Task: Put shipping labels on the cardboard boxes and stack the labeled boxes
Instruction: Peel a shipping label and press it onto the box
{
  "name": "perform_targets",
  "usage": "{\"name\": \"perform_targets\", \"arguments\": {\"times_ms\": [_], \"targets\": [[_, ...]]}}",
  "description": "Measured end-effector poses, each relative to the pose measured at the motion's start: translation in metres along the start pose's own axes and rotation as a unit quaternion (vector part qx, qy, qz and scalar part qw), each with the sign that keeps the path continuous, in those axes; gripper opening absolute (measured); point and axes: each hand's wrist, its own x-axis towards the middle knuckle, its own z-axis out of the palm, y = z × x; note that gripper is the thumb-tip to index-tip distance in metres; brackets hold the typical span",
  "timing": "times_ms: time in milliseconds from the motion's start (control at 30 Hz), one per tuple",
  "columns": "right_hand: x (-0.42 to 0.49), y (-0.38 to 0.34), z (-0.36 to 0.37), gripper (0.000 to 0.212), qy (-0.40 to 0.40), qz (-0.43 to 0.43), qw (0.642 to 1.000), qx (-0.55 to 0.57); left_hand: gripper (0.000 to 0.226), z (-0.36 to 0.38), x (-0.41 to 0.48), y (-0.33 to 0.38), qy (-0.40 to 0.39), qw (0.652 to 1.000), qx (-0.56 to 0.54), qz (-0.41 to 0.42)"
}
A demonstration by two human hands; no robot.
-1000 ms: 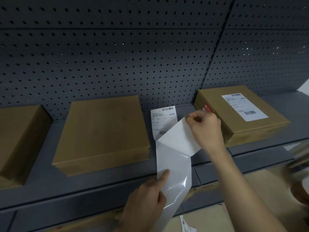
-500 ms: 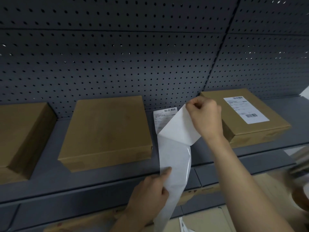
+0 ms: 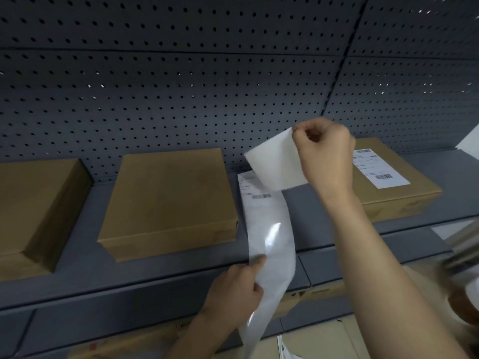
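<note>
My right hand [image 3: 325,155] pinches the corner of a white shipping label [image 3: 274,163] and holds it up, peeled free of a glossy backing strip [image 3: 270,237]. My left hand [image 3: 234,290] grips that strip near its middle; another printed label shows at the strip's top. Three flat cardboard boxes lie on the grey shelf [image 3: 168,270]: an unlabeled one [image 3: 171,200] left of the strip, another unlabeled one [image 3: 33,211] at the far left, and a labeled box [image 3: 396,193] behind my right wrist.
A dark pegboard wall [image 3: 181,86] rises behind the shelf. Below the shelf edge lie more cardboard [image 3: 311,340] and scraps of paper. Blurred objects sit at the lower right edge [image 3: 464,281].
My right hand has lifted up and to the right, pulling the label fully off the backing strip. My left hand keeps its hold on the strip.
</note>
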Motion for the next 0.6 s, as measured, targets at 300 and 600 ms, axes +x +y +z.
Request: {"name": "perform_targets", "arguments": {"times_ms": [300,600], "targets": [[-0.011,-0.023,-0.005,0.012,0.006,-0.02,0.998,0.062,0.054,-0.011,-0.008,-0.001,0.046,0.987,0.103,0.112],[-0.042,-0.044,0.015,0.009,-0.022,-0.147,0.981,0.122,0.032,-0.117,0.0,0.012,0.124,0.755,-0.643,-0.033]]}}
